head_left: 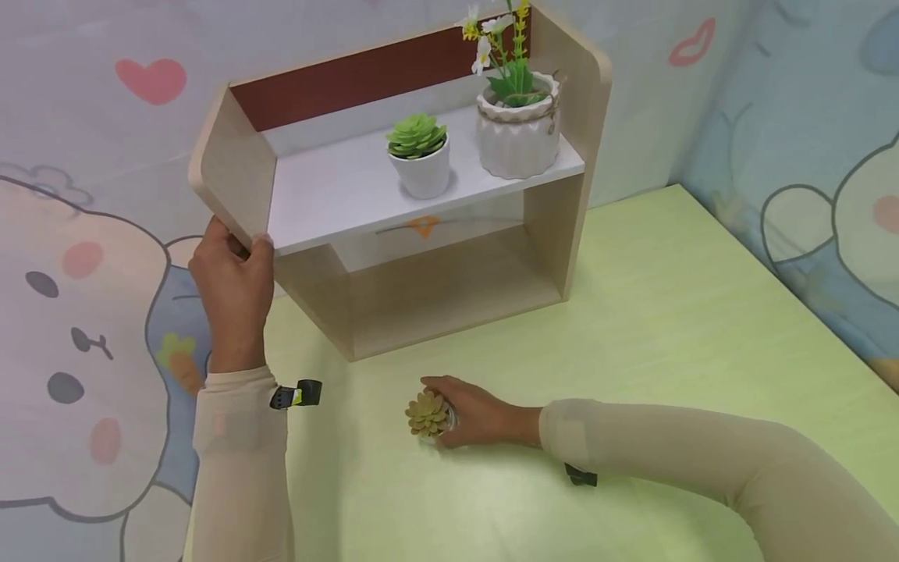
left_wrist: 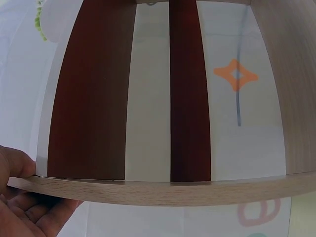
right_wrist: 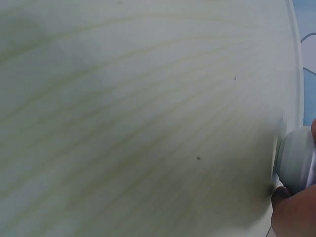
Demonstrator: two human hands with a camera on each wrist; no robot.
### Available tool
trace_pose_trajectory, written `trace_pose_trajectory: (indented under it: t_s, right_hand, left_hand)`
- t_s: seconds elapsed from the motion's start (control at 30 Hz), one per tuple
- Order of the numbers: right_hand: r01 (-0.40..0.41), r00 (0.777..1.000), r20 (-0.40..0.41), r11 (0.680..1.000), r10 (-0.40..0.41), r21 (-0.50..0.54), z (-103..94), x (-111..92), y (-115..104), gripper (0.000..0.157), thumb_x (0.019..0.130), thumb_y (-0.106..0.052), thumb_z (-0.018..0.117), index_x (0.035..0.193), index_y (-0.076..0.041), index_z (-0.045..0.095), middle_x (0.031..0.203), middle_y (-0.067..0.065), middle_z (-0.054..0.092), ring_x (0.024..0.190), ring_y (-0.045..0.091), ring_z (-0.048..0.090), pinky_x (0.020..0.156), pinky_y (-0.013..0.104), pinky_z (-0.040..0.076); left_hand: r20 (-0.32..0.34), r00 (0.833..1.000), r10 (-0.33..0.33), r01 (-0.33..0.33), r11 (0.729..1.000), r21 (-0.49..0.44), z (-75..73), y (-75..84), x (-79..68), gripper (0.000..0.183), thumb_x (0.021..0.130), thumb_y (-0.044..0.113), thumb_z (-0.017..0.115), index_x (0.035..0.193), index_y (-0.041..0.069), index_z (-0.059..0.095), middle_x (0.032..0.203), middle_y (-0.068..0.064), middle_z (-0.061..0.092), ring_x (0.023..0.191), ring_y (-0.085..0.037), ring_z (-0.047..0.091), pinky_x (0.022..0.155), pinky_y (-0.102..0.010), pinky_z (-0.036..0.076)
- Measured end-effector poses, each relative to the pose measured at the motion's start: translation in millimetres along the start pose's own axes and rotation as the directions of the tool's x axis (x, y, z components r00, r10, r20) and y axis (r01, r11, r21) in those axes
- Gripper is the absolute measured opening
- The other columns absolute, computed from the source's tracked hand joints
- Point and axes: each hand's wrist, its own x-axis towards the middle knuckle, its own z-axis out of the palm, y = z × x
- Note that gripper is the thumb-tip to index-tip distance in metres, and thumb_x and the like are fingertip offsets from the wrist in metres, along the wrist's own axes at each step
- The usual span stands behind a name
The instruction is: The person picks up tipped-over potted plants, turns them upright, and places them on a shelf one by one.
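Observation:
My left hand (head_left: 235, 285) grips the left side panel of a small wooden shelf (head_left: 337, 308), its thumb by the front end of the white middle board. In the left wrist view, fingers (left_wrist: 44, 212) wrap under the panel's edge. Low over the table in front of the shelf, my right hand (head_left: 481, 414) holds a small potted succulent (head_left: 427, 414) with yellowish-green leaves. Thumb and fingers go round its pot from the right. The right wrist view shows the white pot (right_wrist: 296, 159) at the right edge, close to the tabletop, partly hidden by the fingers.
On the white board stand a green succulent in a white pot (head_left: 424, 172) and a ribbed white flowerpot (head_left: 520, 140) with artificial flowers. The shelf stands on a pale green table (head_left: 667, 312) against a cartoon-printed wall (head_left: 84, 195). Another printed wall (head_left: 829, 156) rises on the right.

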Motion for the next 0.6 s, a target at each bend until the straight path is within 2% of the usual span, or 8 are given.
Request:
trace_pose_trajectory:
  t_s: [0.17, 0.27, 0.37, 0.6]
  right_hand:
    - [-0.008, 1.0, -0.009, 1.0, 0.008, 0.025, -0.1, 1, -3, 0.061, 0.084, -0.014, 0.089, 0.137, -0.005, 0.062, 0.133, 0.004, 0.067, 0.123, 0.02, 0.062, 0.106, 0.037, 0.048]
    - [-0.009, 1.0, 0.001, 0.999, 0.009, 0.04, -10.8, 2, -13, 0.06, 0.082, -0.015, 0.091, 0.136, -0.007, 0.064, 0.127, 0.001, 0.069, 0.115, 0.016, 0.063, 0.101, 0.034, 0.05]
    - [-0.005, 1.0, 0.01, 0.999, 0.004, 0.038, -31.0, 6, -31, 0.062, 0.082, -0.015, 0.091, 0.138, -0.007, 0.064, 0.126, 0.0, 0.069, 0.114, 0.015, 0.064, 0.098, 0.033, 0.051]
    - [0.093, 0.995, -0.025, 0.996, -0.094, -0.007, -94.3, 20, -86, 0.063, 0.082, -0.016, 0.091, 0.137, -0.004, 0.064, 0.123, 0.002, 0.071, 0.109, 0.014, 0.065, 0.094, 0.028, 0.052]
  left_hand:
    - [-0.001, 1.0, 0.007, -0.007, 1.0, -0.001, 0.4, -0.1, -2.7, 0.034, 0.097, 0.005, 0.06, 0.129, 0.001, 0.07, 0.122, -0.011, 0.075, 0.106, -0.017, 0.072, 0.083, -0.023, 0.055]
    - [-0.001, 1.0, 0.021, -0.021, 1.0, -0.006, 0.2, -1.2, -3.8, 0.032, 0.095, 0.004, 0.06, 0.126, -0.001, 0.07, 0.117, -0.012, 0.077, 0.101, -0.017, 0.073, 0.076, -0.019, 0.052]
    - [-0.009, 0.999, 0.033, -0.033, 0.999, -0.006, -0.3, -1.7, -3.1, 0.032, 0.095, 0.003, 0.06, 0.124, -0.002, 0.071, 0.116, -0.012, 0.077, 0.1, -0.017, 0.073, 0.076, -0.019, 0.051]
    - [-0.007, 0.999, 0.041, -0.041, 0.999, -0.011, -1.7, 1.5, -0.2, 0.033, 0.094, 0.002, 0.06, 0.125, -0.001, 0.071, 0.117, -0.013, 0.077, 0.102, -0.017, 0.072, 0.078, -0.019, 0.051]
